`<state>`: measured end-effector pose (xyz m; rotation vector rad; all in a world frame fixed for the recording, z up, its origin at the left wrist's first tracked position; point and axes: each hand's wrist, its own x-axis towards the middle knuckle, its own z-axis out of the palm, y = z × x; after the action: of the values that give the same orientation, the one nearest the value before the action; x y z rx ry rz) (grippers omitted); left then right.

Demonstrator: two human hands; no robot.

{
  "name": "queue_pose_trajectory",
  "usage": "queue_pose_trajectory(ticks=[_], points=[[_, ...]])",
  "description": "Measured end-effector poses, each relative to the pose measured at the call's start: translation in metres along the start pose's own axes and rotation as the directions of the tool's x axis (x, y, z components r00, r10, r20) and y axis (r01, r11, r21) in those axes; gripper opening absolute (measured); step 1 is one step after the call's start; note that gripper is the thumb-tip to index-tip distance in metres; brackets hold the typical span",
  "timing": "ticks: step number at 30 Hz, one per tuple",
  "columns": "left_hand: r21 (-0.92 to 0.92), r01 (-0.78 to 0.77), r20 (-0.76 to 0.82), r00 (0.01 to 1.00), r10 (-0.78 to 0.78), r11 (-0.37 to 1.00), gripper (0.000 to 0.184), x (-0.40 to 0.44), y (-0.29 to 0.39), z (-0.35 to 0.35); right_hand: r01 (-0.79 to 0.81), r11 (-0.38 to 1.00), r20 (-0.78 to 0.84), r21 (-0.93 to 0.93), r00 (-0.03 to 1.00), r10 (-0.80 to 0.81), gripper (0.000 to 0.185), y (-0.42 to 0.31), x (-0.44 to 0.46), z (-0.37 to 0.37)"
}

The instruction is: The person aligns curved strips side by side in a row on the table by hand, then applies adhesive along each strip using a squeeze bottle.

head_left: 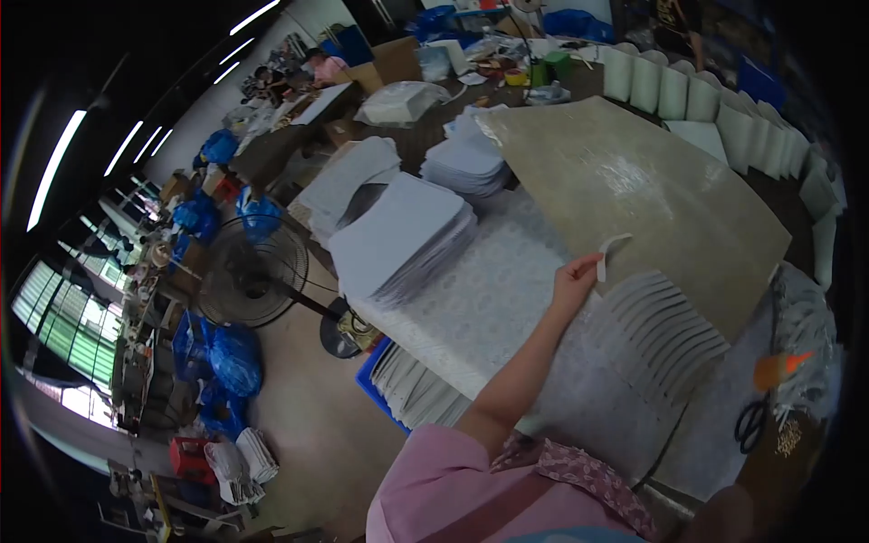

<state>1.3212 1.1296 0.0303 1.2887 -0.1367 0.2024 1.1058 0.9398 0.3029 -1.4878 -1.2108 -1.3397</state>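
My left hand (577, 280) reaches forward over the table, its fingers pinched on a narrow white curved strip (612, 252). The strip stands up from the fingertips, over the near edge of a large glossy beige sheet (652, 172). Just right of the hand, several similar pale strips (661, 326) lie side by side in a fanned row, partly on that sheet. My right hand cannot be made out; only a dim, blurred part of that arm shows at the bottom right.
Stacked white panels (398, 235) stand on the table's left side. At right are an orange-tipped bottle (780, 369), black-handled scissors (750, 425) and small pale pieces (789, 438). Curved white pieces (674, 89) line the back. A floor fan (258, 281) and blue bin (369, 366) stand left.
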Motion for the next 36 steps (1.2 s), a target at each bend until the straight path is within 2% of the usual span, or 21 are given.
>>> queue_pose_trajectory(ticks=[2, 3, 6, 9, 12, 13, 15, 17, 18, 20, 21, 22, 23, 24, 25, 27, 29, 32, 35, 36], points=[[-0.006, -0.093, -0.087, 0.992, 0.092, 0.996, 0.022, 0.0, 0.004, -0.004, -0.014, 1.0, -0.005, 0.015, 1.0, 0.014, 0.031, 0.003, -0.003, 0.007], [0.009, -0.235, -0.104, 0.967, 0.234, 0.972, 0.019, 0.001, 0.008, -0.01, -0.028, 1.0, -0.003, 0.014, 1.0, 0.028, 0.03, 0.005, -0.005, 0.007], [-0.066, -0.486, -0.306, 0.841, 0.446, 0.872, 0.018, 0.007, 0.063, -0.004, -0.04, 0.999, -0.013, 0.022, 0.999, 0.041, 0.03, 0.009, -0.007, 0.007], [-0.037, -0.465, -0.212, 0.868, 0.448, 0.884, 0.02, 0.021, 0.089, -0.014, -0.006, 0.999, -0.038, 0.038, 0.999, 0.008, 0.03, 0.001, -0.005, 0.004], [0.274, -0.283, 0.004, 0.956, 0.293, 0.919, 0.022, 0.04, 0.101, -0.005, 0.05, 0.997, -0.121, 0.054, 0.992, -0.043, 0.03, -0.014, -0.001, -0.014], [0.316, -0.222, 0.085, 0.975, 0.205, 0.923, 0.022, 0.045, 0.098, 0.0, 0.067, 0.996, -0.149, 0.052, 0.987, -0.058, 0.03, -0.019, 0.0, -0.022], [0.374, -0.111, 0.249, 0.968, 0.015, 0.921, 0.023, 0.05, 0.086, 0.019, 0.102, 0.995, -0.223, 0.017, 0.97, -0.095, 0.029, -0.028, 0.002, -0.04], [0.53, -0.058, 0.294, 0.948, -0.119, 0.846, 0.024, 0.052, 0.062, 0.038, 0.123, 0.99, -0.287, -0.063, 0.948, -0.136, 0.029, -0.042, -0.001, -0.063], [0.538, -0.041, 0.316, 0.936, -0.157, 0.842, 0.024, 0.055, 0.044, 0.044, 0.123, 0.985, -0.322, -0.117, 0.934, -0.155, 0.029, -0.051, -0.004, -0.075], [0.56, -0.066, 0.346, 0.924, -0.161, 0.826, 0.023, 0.06, 0.016, 0.056, 0.054, 0.971, -0.417, -0.231, 0.897, -0.149, 0.029, -0.068, -0.018, -0.101], [0.575, -0.103, 0.351, 0.927, -0.131, 0.812, 0.022, 0.062, 0.007, 0.061, -0.021, 0.959, -0.479, -0.283, 0.869, -0.122, 0.029, -0.078, -0.029, -0.112], [0.588, -0.113, 0.344, 0.931, -0.121, 0.801, 0.021, 0.065, -0.003, 0.064, -0.162, 0.932, -0.531, -0.324, 0.847, -0.037, 0.029, -0.086, -0.046, -0.122], [0.604, -0.122, 0.333, 0.936, -0.11, 0.788, 0.02, 0.067, -0.013, 0.067, -0.349, 0.867, -0.568, -0.355, 0.818, 0.096, 0.029, -0.093, -0.067, -0.132], [0.641, -0.14, 0.319, 0.943, -0.096, 0.755, 0.02, 0.067, -0.018, 0.069, -0.54, 0.722, -0.514, -0.433, 0.806, 0.294, 0.027, -0.092, -0.099, -0.14], [0.681, -0.153, 0.3, 0.95, -0.083, 0.716, 0.019, 0.067, -0.023, 0.07, -0.65, 0.526, -0.439, -0.549, 0.759, 0.48, 0.026, -0.093, -0.133, -0.15], [0.671, -0.149, 0.308, 0.947, -0.09, 0.726, 0.019, 0.065, -0.025, 0.069, -0.79, 0.219, -0.477, -0.573, 0.539, 0.695, 0.02, -0.091, -0.181, -0.139], [0.676, -0.136, 0.314, 0.942, -0.116, 0.724, 0.019, 0.062, -0.023, 0.069, -0.783, 0.029, -0.491, -0.621, 0.418, 0.764, 0.019, -0.095, -0.233, -0.133], [0.7, -0.133, 0.311, 0.941, -0.132, 0.702, 0.019, 0.061, -0.02, 0.072, -0.847, -0.052, -0.564, -0.53, 0.306, 0.767, 0.017, -0.096, -0.287, -0.118], [0.732, -0.162, 0.309, 0.944, -0.111, 0.662, 0.02, 0.06, -0.021, 0.074, -0.779, -0.004, -0.496, -0.627, 0.396, 0.773, 0.018, -0.092, -0.3, -0.112], [0.732, -0.166, 0.312, 0.944, -0.108, 0.661, 0.019, 0.06, -0.022, 0.075, -0.767, -0.009, -0.486, -0.642, 0.398, 0.778, 0.018, -0.091, -0.296, -0.11]])
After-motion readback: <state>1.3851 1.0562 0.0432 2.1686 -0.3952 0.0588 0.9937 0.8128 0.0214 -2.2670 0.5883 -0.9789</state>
